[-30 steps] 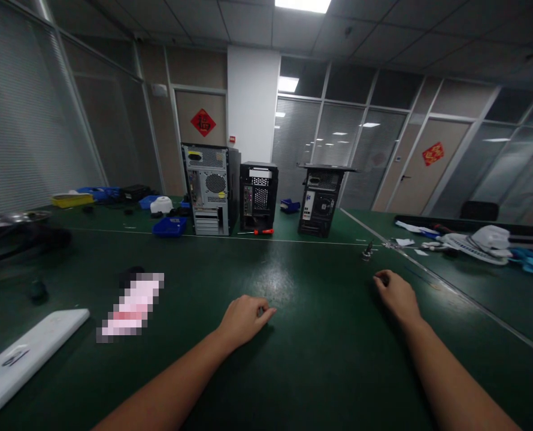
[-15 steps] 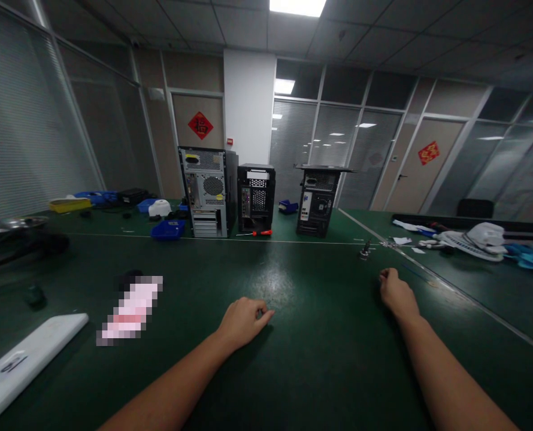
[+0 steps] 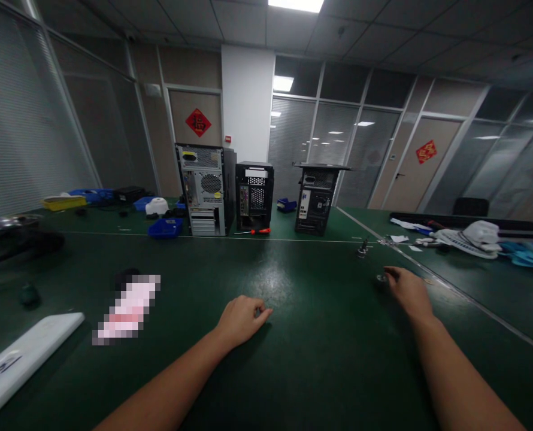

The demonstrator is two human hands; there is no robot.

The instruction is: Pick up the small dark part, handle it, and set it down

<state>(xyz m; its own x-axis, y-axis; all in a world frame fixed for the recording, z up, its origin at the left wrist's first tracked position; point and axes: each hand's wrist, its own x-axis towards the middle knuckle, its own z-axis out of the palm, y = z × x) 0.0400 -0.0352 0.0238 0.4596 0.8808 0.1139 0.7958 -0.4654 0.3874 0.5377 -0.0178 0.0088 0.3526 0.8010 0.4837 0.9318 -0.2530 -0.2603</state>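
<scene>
My right hand (image 3: pixel 408 290) reaches in from the right, palm down, wrist bent slightly left, thumb and forefinger at a small metal piece (image 3: pixel 381 279); whether they pinch it or merely touch it, I cannot tell. That piece lies nearer me and a little right of the stemmed metal part (image 3: pixel 362 248). It looks silvery, low and roundish, too blurred to show a long axis. The stemmed part's dark stem points up, tilted right, above a wider, shiny base. My left hand (image 3: pixel 242 320), nearer me and well left of that part, curls loosely; whether its fingertips meet, I cannot tell.
</scene>
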